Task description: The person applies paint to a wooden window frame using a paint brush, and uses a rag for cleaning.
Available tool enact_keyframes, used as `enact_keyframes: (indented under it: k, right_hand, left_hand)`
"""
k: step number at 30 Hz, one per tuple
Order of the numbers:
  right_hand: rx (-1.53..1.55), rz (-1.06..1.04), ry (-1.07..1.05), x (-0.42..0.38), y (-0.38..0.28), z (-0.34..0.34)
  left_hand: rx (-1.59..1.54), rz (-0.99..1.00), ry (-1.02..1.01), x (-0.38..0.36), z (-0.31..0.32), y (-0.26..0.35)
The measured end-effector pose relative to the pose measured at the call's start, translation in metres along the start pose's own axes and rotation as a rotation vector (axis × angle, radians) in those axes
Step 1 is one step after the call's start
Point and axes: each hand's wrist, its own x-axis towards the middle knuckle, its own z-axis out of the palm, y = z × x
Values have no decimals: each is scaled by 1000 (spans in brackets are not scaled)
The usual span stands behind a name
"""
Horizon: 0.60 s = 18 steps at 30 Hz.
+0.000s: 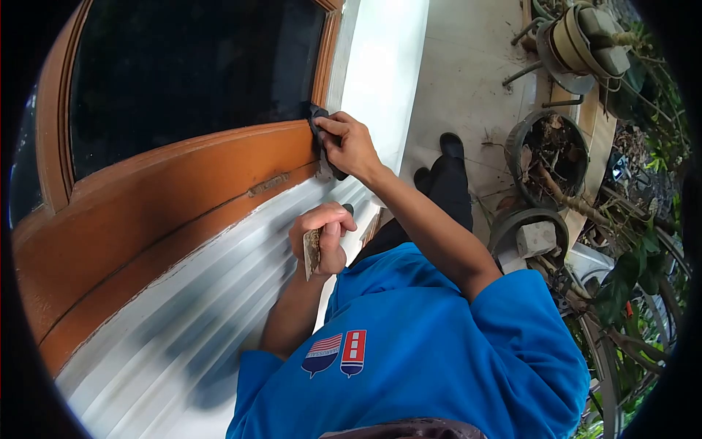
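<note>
My right hand (pixel 349 146) reaches to the lower corner of a brown wooden window frame (pixel 197 164). Its fingers press a dark, folded, cloth-like piece (pixel 317 130) against the wood beside the dark glass pane (pixel 197 73). Lower down, my left hand (pixel 322 230) is closed around a putty knife (pixel 312 254), held in front of the white ridged wall. The knife's stained flat blade sticks out below the fingers, and a dark handle end shows at the other side. A worn, pale patch (pixel 269 184) marks the seam in the lower frame.
White ridged wall moulding (pixel 183 314) runs under the frame. At the right, on the tiled floor (pixel 453 80), stand a pot with soil and dry leaves (pixel 548 157), another pot with a stone block (pixel 536 239), and a stacked planter on a metal stand (pixel 574 44). Plants border them.
</note>
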Motion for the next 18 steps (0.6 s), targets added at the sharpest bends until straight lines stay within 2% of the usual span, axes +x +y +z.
enact_keyframes:
  k: [3,6,7,11,14,18]
  right_hand:
    - [10,-32,-107,9,-26,-9]
    - [45,-432,-111,32,-56,-8]
    - [15,-489,-106,37,-55,-8]
    - [-32,-354,-167,26,-11,-17]
    - [-66,-332,-175,30,-11,-16]
    - [123,-640,-143,58,-101,-2]
  left_hand:
    - [5,-21,-15,-3,-1,0]
    - [15,-52,-40,-8,2,1]
    - [22,-79,-65,-9,2,4]
    - [27,-67,-99,-4,3,7]
    - [13,-37,-99,-1,5,8]
    - [-39,-10,-91,3,10,13]
